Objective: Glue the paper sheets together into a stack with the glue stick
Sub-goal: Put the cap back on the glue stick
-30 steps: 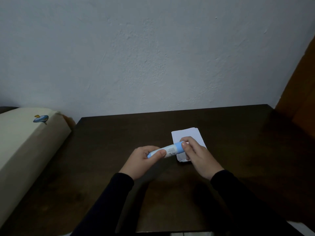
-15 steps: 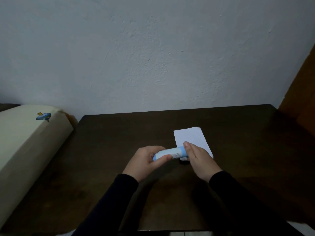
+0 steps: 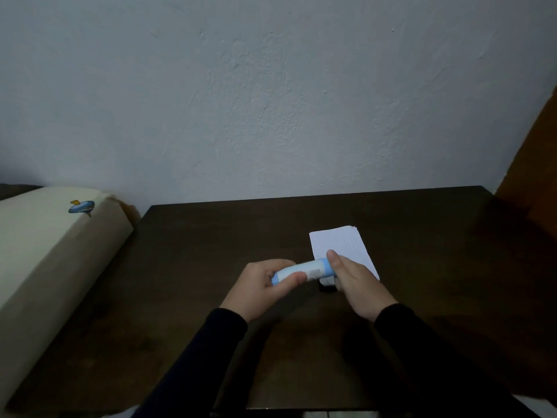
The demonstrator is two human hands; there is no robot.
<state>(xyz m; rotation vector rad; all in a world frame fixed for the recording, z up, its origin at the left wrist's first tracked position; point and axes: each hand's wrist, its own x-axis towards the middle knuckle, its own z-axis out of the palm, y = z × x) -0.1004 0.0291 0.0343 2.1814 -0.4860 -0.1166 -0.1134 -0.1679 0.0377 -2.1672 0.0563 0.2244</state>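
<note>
A: Grip check? Left hand [image 3: 265, 285] wraps the glue stick [image 3: 301, 271] body, held level above the table [image 3: 211, 251]. Right hand [image 3: 355, 282] pinches its cap end.

B: Paper [image 3: 340, 248]?

A: Lies flat just behind the right hand, partly under it.

B: Risks?

A: Cap probably coming off; a hard tug could jerk the stick loose, or the wrist drags the sheets askew.

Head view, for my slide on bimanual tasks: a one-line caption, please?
Both hands grip a blue glue stick above a dark table, beside a small stack of white paper sheets.
</note>
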